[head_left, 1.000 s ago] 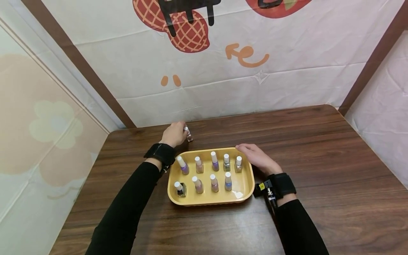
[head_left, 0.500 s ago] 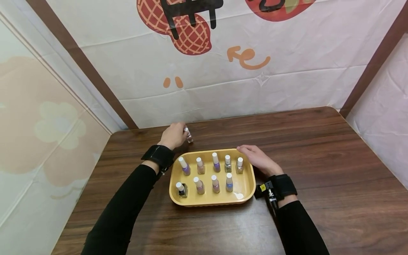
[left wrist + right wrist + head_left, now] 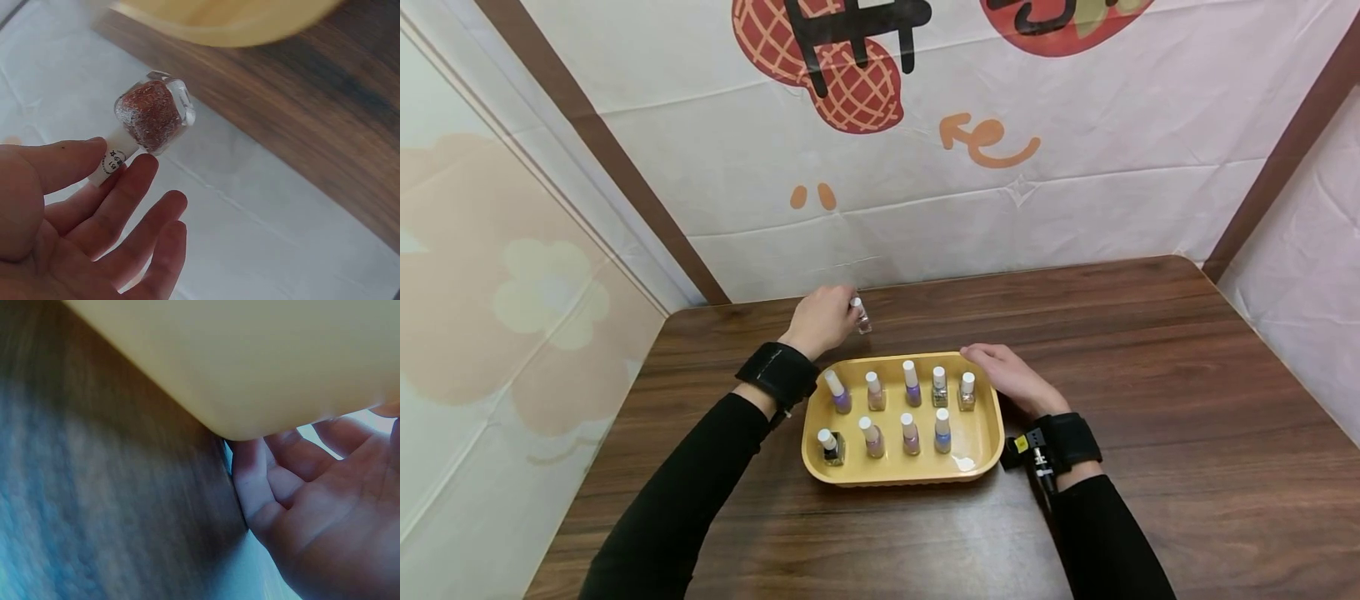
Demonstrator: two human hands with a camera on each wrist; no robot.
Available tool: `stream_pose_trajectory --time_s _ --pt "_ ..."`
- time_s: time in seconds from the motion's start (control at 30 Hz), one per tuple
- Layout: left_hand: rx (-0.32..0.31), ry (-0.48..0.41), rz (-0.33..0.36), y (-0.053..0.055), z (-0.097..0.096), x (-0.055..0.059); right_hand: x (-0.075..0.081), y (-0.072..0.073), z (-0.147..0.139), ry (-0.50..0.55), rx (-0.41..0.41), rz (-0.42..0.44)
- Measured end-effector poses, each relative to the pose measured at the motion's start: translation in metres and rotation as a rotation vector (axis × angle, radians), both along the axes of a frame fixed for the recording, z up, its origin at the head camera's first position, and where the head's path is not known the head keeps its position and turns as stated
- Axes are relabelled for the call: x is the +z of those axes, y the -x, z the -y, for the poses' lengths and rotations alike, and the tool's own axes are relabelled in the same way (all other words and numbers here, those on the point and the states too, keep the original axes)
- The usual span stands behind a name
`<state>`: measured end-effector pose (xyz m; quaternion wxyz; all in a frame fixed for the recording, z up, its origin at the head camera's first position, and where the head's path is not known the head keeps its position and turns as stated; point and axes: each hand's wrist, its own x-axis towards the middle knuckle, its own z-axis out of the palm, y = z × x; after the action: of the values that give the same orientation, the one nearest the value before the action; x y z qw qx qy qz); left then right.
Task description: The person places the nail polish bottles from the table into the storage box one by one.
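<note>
My left hand (image 3: 825, 319) is beyond the tray's back left corner, pinching a nail polish bottle (image 3: 150, 115) by its white cap between thumb and fingertips. Reddish-brown glitter polish shows through the clear glass, and the bottle end points away from the palm. A yellow tray (image 3: 977, 425) holds several nail polish bottles in two rows, among them a blue one (image 3: 942, 433), a black one (image 3: 832, 450) and a purple one (image 3: 912, 387). At the tray's back right corner rests my right hand (image 3: 1011, 379), its fingers (image 3: 253, 481) touching the outside wall.
The tray stands on a brown wooden table (image 3: 1120, 350). Behind the table hangs a printed white cloth (image 3: 1090, 208), close to where the left hand is. Another pale cloth (image 3: 535, 358) covers the left side.
My left hand has shifted slightly right along the table's back with the bottle. The right hand and tray keep their places, while the head view has shifted a little.
</note>
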<state>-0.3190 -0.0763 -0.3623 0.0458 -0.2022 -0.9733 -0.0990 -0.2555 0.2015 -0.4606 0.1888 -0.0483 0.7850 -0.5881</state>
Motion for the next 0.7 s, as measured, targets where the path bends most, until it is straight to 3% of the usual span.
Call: stream_pose_trajectory --time_s 0.17,0.7 --pt "-0.037 -0.014 -0.012 -0.011 -0.006 0.009 -0.001 0.0 0.0 -0.004 0.004 -0.004" --pt "-0.14 -0.034 0.039 -0.05 -0.035 0.039 0.0 0.0 0.002 0.002 0.005 -0.01"
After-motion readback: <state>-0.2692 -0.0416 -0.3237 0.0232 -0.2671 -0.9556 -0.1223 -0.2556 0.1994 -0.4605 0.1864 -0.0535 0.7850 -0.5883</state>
